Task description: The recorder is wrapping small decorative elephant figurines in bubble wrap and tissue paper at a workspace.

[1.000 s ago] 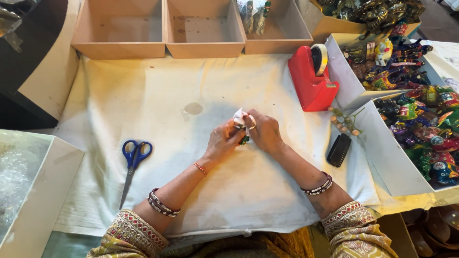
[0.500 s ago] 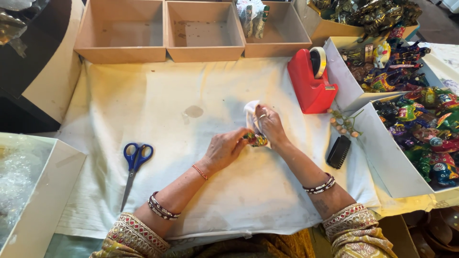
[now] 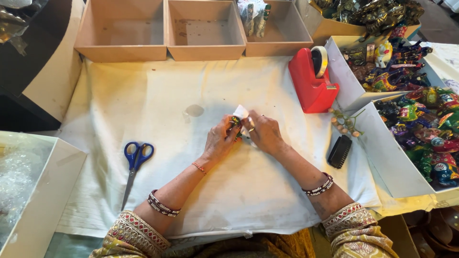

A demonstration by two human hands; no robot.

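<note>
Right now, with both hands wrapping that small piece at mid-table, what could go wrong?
1. The left hand and right hand pinch a small green figure in white wrap; it is tiny and mostly hidden, so it might slip onto the cloth.
2. The black brush lies beside the right forearm; a sweep could knock it.
3. The scissors lie near the left forearm.

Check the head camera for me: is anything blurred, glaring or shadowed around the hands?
Head view: light is soft and even, with no hard shadows on the white cloth. No glare near the left hand or right hand. The small wrapped item between them is too small to make out. Frame edges bow slightly, as the wooden trays show.
</note>
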